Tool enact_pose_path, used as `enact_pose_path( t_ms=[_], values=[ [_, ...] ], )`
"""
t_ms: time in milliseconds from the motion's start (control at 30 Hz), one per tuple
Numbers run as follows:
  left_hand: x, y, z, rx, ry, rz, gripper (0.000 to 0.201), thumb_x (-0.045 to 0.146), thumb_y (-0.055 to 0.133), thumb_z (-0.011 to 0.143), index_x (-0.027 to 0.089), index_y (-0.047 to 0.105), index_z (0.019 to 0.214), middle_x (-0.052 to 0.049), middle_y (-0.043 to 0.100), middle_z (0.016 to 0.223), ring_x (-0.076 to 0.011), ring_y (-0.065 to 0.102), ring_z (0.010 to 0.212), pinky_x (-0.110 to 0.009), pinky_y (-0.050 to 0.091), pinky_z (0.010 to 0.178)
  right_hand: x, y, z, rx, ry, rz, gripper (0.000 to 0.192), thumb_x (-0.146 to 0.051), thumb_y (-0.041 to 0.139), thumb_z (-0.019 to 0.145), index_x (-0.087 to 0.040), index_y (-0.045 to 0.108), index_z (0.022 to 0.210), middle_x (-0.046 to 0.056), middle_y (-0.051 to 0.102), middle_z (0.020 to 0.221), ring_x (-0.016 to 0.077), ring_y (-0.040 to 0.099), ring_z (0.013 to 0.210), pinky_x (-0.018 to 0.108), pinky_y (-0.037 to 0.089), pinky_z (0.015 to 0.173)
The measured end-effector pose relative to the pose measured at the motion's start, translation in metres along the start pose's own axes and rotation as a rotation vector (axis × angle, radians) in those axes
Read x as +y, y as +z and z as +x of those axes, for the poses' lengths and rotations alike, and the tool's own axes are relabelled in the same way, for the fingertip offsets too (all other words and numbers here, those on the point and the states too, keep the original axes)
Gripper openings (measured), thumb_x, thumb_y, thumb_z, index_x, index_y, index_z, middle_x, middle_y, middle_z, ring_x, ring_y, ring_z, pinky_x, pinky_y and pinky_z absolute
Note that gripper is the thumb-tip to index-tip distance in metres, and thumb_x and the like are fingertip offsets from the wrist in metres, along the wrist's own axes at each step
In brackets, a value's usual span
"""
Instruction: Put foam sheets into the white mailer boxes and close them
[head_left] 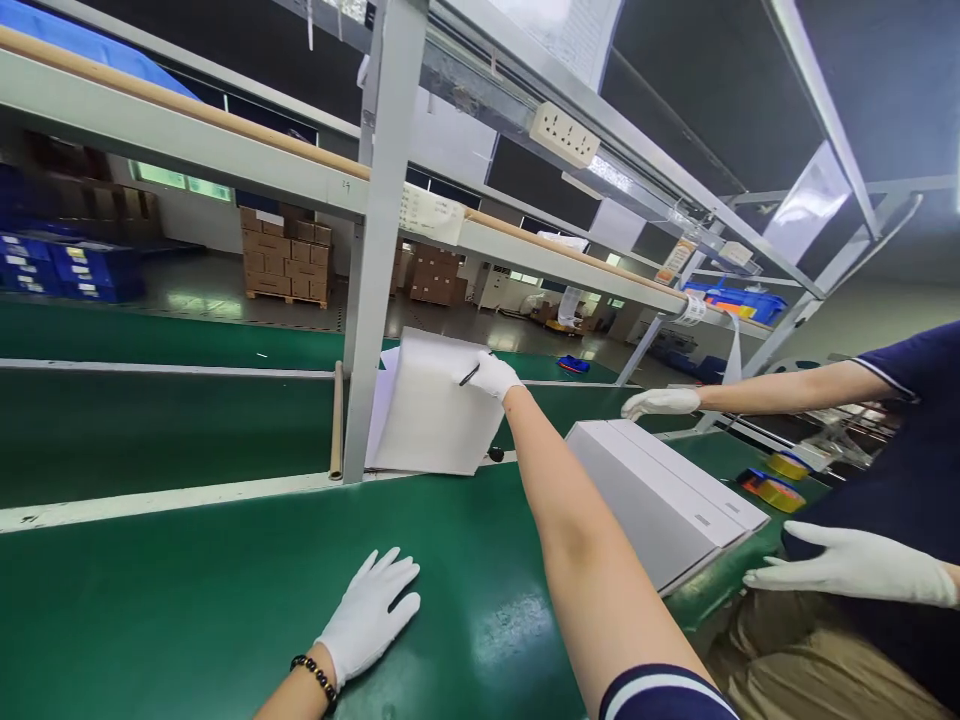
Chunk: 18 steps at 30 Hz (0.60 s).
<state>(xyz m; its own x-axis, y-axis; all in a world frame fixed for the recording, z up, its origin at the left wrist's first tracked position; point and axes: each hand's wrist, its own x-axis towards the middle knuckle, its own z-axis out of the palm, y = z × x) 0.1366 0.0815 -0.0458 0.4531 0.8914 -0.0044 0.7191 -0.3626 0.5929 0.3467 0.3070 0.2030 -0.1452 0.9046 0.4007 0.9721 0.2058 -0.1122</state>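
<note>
On the green bench (pixel 187 600), your left hand (pixel 371 615) lies flat, fingers spread; your right hand (pixel 491 375) pinches a black pen (pixel 469 374) against leaning white sheets (pixel 431 420). Beside you, a co-worker's gloved hand (pixel 847 570) touches a white box (pixel 660 500).

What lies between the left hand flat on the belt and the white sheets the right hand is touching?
Only bare green belt between the left hand and the white sheets under the right hand, per the head view.

Green belt (pixel 187 590) lies open; steel post (pixel 379 250) blocks behind.
</note>
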Motion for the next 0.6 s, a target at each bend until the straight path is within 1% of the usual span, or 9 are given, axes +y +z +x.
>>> enact_pose_path(
  t_ms=[100, 200, 267, 300, 333, 400, 467, 533, 600],
  values=[
    [0.003, -0.002, 0.000, -0.012, -0.007, -0.013, 0.048, 0.044, 0.042, 0.095, 0.024, 0.058, 0.135, -0.005, 0.049, 0.145, -0.0270, 0.033, 0.143, -0.052, 0.017, 0.122, 0.007, 0.000, 0.005, -0.064, 0.017, 0.006, 0.040, -0.058, 0.068, 0.074, -0.020, 0.057, 0.075, 0.000, 0.060, 0.071, 0.0148, 0.052, 0.064, 0.026, 0.042, 0.066],
    [0.005, -0.004, 0.000, 0.005, -0.001, -0.027, 0.046, 0.042, 0.043, 0.094, 0.025, 0.059, 0.134, -0.004, 0.050, 0.145, -0.0265, 0.034, 0.143, -0.052, 0.018, 0.121, 0.009, -0.003, 0.007, -0.051, 0.043, 0.011, 0.028, -0.044, 0.065, 0.080, -0.020, 0.055, 0.071, 0.001, 0.060, 0.071, 0.0154, 0.052, 0.066, 0.026, 0.041, 0.067],
    [0.006, -0.005, 0.000, 0.010, -0.002, -0.023, 0.045, 0.041, 0.044, 0.094, 0.025, 0.060, 0.133, -0.004, 0.051, 0.144, -0.0261, 0.034, 0.142, -0.051, 0.019, 0.121, 0.006, -0.005, 0.003, -0.008, 0.062, 0.023, 0.015, -0.032, 0.061, 0.083, -0.019, 0.056, 0.075, 0.002, 0.062, 0.074, 0.0162, 0.055, 0.069, 0.026, 0.042, 0.068],
    [0.007, -0.006, 0.000, 0.005, -0.006, -0.016, 0.045, 0.041, 0.043, 0.094, 0.025, 0.059, 0.133, -0.004, 0.050, 0.145, -0.0259, 0.034, 0.142, -0.051, 0.019, 0.122, 0.004, -0.006, -0.001, 0.023, 0.072, 0.031, 0.009, -0.027, 0.058, 0.084, -0.019, 0.057, 0.080, 0.003, 0.064, 0.078, 0.0170, 0.056, 0.072, 0.026, 0.042, 0.069],
    [0.008, -0.007, -0.001, 0.000, -0.007, -0.011, 0.046, 0.040, 0.042, 0.094, 0.024, 0.059, 0.134, -0.005, 0.050, 0.145, -0.0260, 0.034, 0.143, -0.051, 0.019, 0.122, 0.002, -0.007, -0.008, 0.057, 0.086, 0.036, 0.007, -0.023, 0.053, 0.085, -0.018, 0.058, 0.086, 0.005, 0.065, 0.082, 0.0180, 0.057, 0.075, 0.027, 0.043, 0.071],
    [0.010, -0.009, -0.002, -0.001, 0.003, -0.014, 0.046, 0.040, 0.042, 0.095, 0.022, 0.059, 0.134, -0.006, 0.051, 0.144, -0.0265, 0.035, 0.142, -0.051, 0.018, 0.122, -0.003, -0.007, -0.031, 0.177, 0.094, 0.082, 0.018, -0.020, 0.046, 0.086, -0.016, 0.058, 0.100, 0.008, 0.067, 0.092, 0.0200, 0.060, 0.083, 0.030, 0.045, 0.075],
    [0.011, -0.009, -0.003, 0.017, 0.016, -0.033, 0.046, 0.039, 0.042, 0.094, 0.021, 0.059, 0.134, -0.007, 0.052, 0.143, -0.0271, 0.035, 0.142, -0.051, 0.018, 0.122, -0.007, -0.006, -0.066, 0.366, 0.048, 0.206, 0.026, -0.022, 0.046, 0.085, -0.015, 0.057, 0.107, 0.010, 0.067, 0.095, 0.0211, 0.061, 0.086, 0.032, 0.047, 0.079],
    [0.011, -0.007, -0.003, 0.040, 0.018, -0.058, 0.045, 0.037, 0.045, 0.094, 0.021, 0.060, 0.133, -0.007, 0.054, 0.142, -0.0272, 0.036, 0.142, -0.051, 0.018, 0.122, -0.010, 0.000, -0.112, 0.562, -0.043, 0.399, 0.028, -0.032, 0.052, 0.083, -0.016, 0.060, 0.104, 0.008, 0.067, 0.090, 0.0211, 0.062, 0.083, 0.033, 0.049, 0.079],
    [0.009, -0.005, -0.002, 0.061, 0.015, -0.083, 0.044, 0.036, 0.047, 0.093, 0.021, 0.060, 0.132, -0.007, 0.055, 0.141, -0.0269, 0.036, 0.141, -0.050, 0.018, 0.122, -0.014, 0.011, -0.163, 0.706, -0.004, 0.574, 0.032, -0.045, 0.058, 0.080, -0.017, 0.061, 0.097, 0.006, 0.066, 0.083, 0.0212, 0.063, 0.078, 0.035, 0.051, 0.077]
  ],
)
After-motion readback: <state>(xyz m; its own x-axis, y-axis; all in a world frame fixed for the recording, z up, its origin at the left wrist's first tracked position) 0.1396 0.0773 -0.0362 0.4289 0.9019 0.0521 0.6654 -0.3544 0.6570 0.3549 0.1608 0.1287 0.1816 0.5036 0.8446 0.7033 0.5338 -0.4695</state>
